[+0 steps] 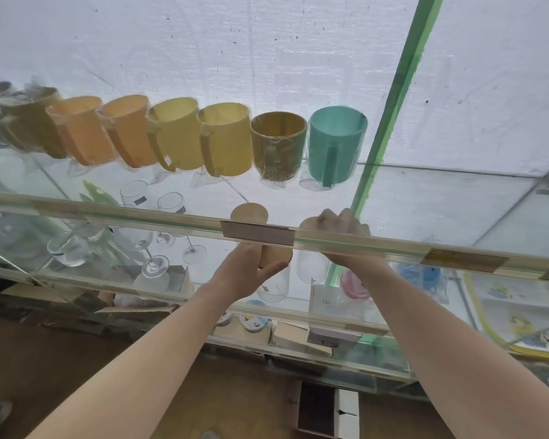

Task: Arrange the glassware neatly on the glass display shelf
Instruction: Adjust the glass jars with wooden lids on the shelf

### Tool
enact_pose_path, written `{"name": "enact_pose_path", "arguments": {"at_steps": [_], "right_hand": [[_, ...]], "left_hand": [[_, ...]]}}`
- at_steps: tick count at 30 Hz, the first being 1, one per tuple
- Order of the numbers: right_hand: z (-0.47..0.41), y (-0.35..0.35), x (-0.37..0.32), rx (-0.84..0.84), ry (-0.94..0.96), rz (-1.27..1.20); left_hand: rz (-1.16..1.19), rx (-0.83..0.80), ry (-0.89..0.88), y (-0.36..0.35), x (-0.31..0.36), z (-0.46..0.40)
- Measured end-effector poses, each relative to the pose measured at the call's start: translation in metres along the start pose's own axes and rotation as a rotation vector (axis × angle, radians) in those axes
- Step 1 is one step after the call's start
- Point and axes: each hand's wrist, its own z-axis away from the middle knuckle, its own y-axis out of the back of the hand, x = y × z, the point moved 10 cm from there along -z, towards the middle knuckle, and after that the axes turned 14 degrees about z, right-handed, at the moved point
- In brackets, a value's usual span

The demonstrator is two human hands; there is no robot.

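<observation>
I look up at a glass display shelf [457,191] with a pale front rail [140,213]. My left hand [244,274] is closed around a clear glass [273,289] with a round wooden lid [278,256], just below the rail. My right hand [346,229] reaches over the rail and grips a second clear glass [311,269] with a wooden lid [308,224]. Another wooden disc [249,212] shows left of it, partly hidden by a label on the rail. Stemmed wine glasses [171,217] stand to the left on the shelf.
A row of plastic-wrapped mugs, brown through orange and yellow to a teal mug [336,144], lines the shelf above. A green upright [393,99] runs beside my right hand. Lower shelves hold printed trays [520,312] and cardboard boxes [327,410].
</observation>
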Motion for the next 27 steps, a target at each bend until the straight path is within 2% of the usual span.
{"name": "enact_pose_path", "arguments": {"at_steps": [2, 5, 7, 11, 13, 19, 27], "right_hand": [[0.008, 0.004, 0.009, 0.033, -0.070, 0.089], [0.017, 0.009, 0.018, 0.090, -0.113, 0.061], [0.017, 0.010, 0.017, 0.105, -0.056, 0.018], [0.020, 0.017, -0.007, 0.038, 0.192, -0.047], [0.024, 0.021, -0.012, 0.005, 0.230, -0.095], [0.027, 0.025, -0.012, 0.028, 0.173, -0.054], [0.034, 0.009, 0.008, 0.011, 0.025, -0.108]], "left_hand": [[-0.039, -0.039, 0.003, 0.000, 0.005, -0.003], [-0.137, -0.106, -0.001, 0.002, 0.011, -0.008], [-0.195, -0.157, -0.041, 0.002, 0.017, -0.010], [-0.290, -0.255, -0.098, -0.004, 0.020, -0.015], [-0.279, -0.257, -0.081, -0.005, 0.016, -0.020], [-0.197, -0.214, 0.052, -0.002, 0.004, -0.028], [-0.189, -0.193, -0.031, -0.002, 0.029, -0.031]]}}
